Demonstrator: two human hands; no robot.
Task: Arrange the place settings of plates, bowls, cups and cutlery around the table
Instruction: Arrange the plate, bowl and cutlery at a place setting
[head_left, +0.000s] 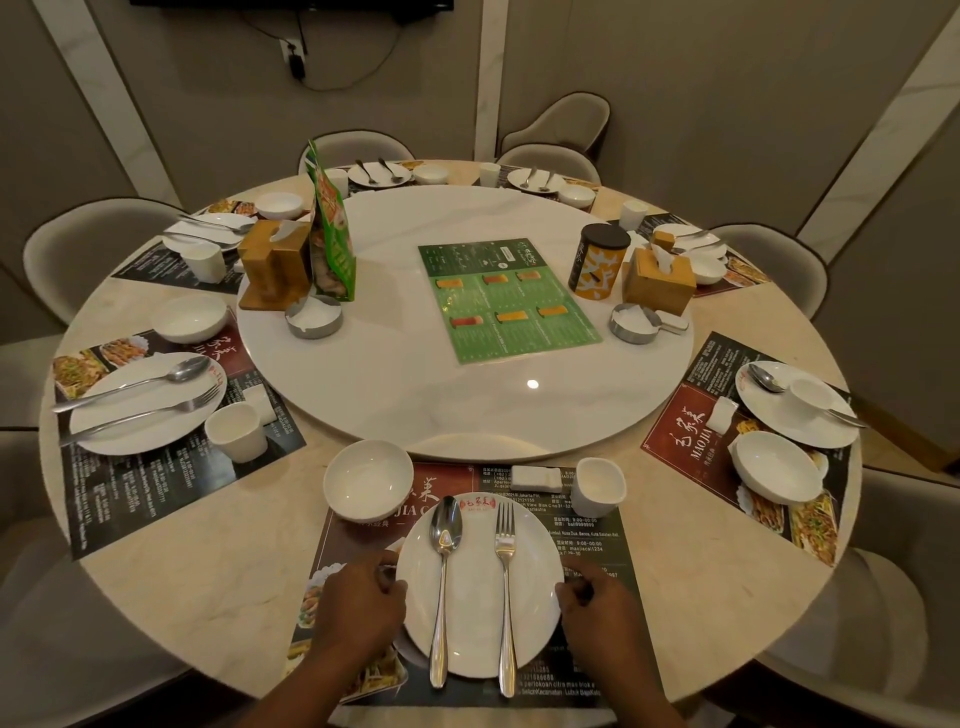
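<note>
Left hand (358, 603) and right hand (597, 610) (palms down) pinch opposite rims of the plate (475, 597), fingers curled.

A round white ceramic plate (477, 618) with a red logo at its far rim lies flat at the near edge of the table (208, 571). The left hand (358, 597) and right hand (592, 603) grip its sides. A steel spoon (442, 587) and steel fork (506, 587) lie parallel on it, handles nearest. A small white bowl (368, 480) stands beyond it to the left, a squarish white cup (597, 486) to the right.
</note>
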